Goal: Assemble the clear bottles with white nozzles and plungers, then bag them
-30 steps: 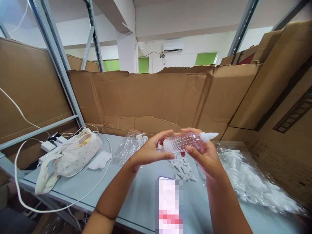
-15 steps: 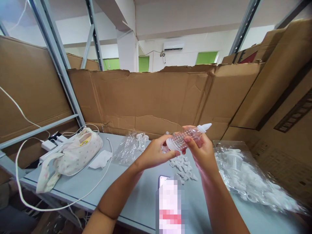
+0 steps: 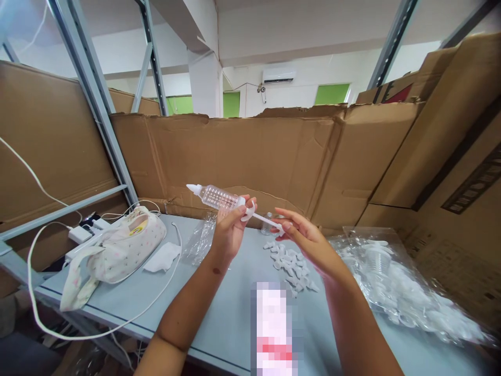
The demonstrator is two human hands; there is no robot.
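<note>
A pale blue-grey flat-topped table (image 3: pixel 223 318) has a dark line along its front edge. At its left end lies a white patterned fabric pouch (image 3: pixel 121 253), with a crumpled white sheet (image 3: pixel 163 257) just beside it and a thin white cable (image 3: pixel 154 302) looping past the front edge. Toward the far edge lies a crinkled clear plastic bag (image 3: pixel 200 239); right of centre, a loose pile of small white pointed pieces (image 3: pixel 289 263); along the right end, a large clear bag of white plastic parts (image 3: pixel 399 282).
</note>
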